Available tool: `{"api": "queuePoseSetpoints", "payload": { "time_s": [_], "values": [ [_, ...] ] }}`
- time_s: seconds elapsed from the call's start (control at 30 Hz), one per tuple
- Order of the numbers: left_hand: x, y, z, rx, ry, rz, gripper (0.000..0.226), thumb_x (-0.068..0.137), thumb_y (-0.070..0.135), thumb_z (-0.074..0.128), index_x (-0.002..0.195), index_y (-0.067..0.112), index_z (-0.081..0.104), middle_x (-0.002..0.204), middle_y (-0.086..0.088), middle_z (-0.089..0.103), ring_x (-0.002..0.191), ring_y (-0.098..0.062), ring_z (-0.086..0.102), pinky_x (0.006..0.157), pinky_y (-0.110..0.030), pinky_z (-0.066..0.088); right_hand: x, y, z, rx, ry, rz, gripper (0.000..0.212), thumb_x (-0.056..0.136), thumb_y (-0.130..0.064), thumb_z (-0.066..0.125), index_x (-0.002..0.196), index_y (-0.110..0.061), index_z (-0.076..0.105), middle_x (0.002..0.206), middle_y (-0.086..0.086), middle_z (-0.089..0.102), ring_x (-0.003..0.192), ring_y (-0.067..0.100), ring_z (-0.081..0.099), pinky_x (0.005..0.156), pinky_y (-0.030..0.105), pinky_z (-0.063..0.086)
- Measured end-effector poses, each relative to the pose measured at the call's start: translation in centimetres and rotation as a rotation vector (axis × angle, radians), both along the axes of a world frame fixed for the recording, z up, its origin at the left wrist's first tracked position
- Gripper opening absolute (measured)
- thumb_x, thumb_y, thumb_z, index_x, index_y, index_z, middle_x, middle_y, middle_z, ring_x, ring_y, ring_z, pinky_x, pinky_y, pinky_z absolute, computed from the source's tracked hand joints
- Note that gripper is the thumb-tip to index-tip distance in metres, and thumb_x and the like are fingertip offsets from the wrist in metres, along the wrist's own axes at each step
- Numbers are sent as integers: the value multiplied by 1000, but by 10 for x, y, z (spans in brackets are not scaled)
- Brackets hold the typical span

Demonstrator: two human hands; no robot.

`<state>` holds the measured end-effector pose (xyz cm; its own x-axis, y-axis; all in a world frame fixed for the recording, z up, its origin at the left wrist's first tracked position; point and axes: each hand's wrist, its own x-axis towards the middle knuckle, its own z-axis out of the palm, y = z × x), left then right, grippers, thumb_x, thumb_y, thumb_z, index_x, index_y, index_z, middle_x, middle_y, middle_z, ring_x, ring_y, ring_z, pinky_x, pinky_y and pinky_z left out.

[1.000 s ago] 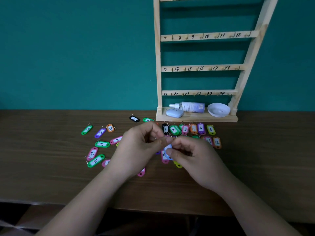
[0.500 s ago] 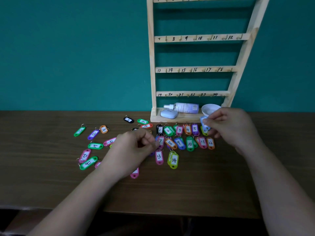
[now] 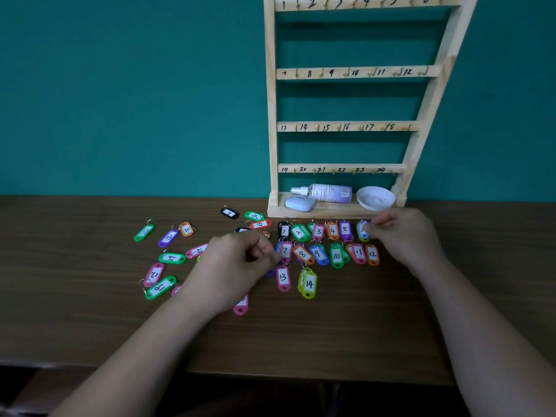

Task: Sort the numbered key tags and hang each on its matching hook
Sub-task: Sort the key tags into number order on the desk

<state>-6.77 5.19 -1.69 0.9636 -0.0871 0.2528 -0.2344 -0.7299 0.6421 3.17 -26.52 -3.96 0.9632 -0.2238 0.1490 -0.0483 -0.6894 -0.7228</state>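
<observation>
Our right hand point(image 3: 403, 236) pinches a blue tag point(image 3: 362, 230) on the desk point(image 3: 90, 311); whether our curled left hand point(image 3: 237, 266) holds anything, we cannot tell.

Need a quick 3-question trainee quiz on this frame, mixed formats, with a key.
1. True or false: some tags already hang on the rack hooks.
2. Which tag is in the right hand grip? A) black 1 B) blue tag at the end of the top row C) green 10
3. Fill in: the highest number in the sorted rows is ___.

Key
1. False: every hook in view is bare.
2. B
3. 14, on the yellow tag.
</observation>
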Motion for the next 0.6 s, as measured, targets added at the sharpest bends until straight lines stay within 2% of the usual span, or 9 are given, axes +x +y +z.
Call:
{"api": "queuePoseSetpoints", "payload": {
  "time_s": [0.17, 0.33, 0.43, 0.5, 0.6],
  "values": [
    [6, 16, -3, 38, 5, 25, 16, 94, 38, 76, 80, 32, 72, 74, 17, 72, 73, -1, 66, 60, -15, 43, -6, 5, 3, -38, -46, -8, 16, 92, -37, 83, 84, -36, 69, 82, -22, 62, 77, -5, 57, 60, 21, 38],
    [12, 37, -2, 40, 7, 100, 14, 94, 39, 75, 82, 32, 72, 75, 20, 71, 71, -2, 66, 62, -21, 48, -28, 21, 9, -88, -214, 69, 2, 99, -28, 75, 97, -30, 74, 81, -26, 61, 77, -11, 58, 62, 15, 38],
    [14, 53, 2, 45, -13, 156, 13, 94, 38, 75, 82, 33, 73, 76, 22, 71, 75, 4, 65, 59, -9, 41, -46, 39, 11, -63, -288, 167, 7, 98, -26, 74, 96, -33, 74, 84, -25, 65, 89, -16, 61, 65, 16, 42],
    [16, 64, 5, 64, -11, 197, 13, 94, 38, 74, 82, 34, 73, 76, 19, 73, 74, 4, 65, 58, -10, 41, -56, 52, 10, -59, -293, 224, 10, 98, -26, 74, 96, -35, 74, 87, -24, 67, 95, -17, 59, 67, 16, 42],
    [17, 80, 7, 76, 4, 237, 10, 95, 35, 71, 85, 34, 74, 78, 20, 74, 77, 5, 66, 66, -18, 49, -67, 69, 7, -75, -286, 298, 11, 97, -24, 75, 98, -34, 74, 90, -28, 67, 98, -19, 59, 67, 8, 40]
  ]
}}
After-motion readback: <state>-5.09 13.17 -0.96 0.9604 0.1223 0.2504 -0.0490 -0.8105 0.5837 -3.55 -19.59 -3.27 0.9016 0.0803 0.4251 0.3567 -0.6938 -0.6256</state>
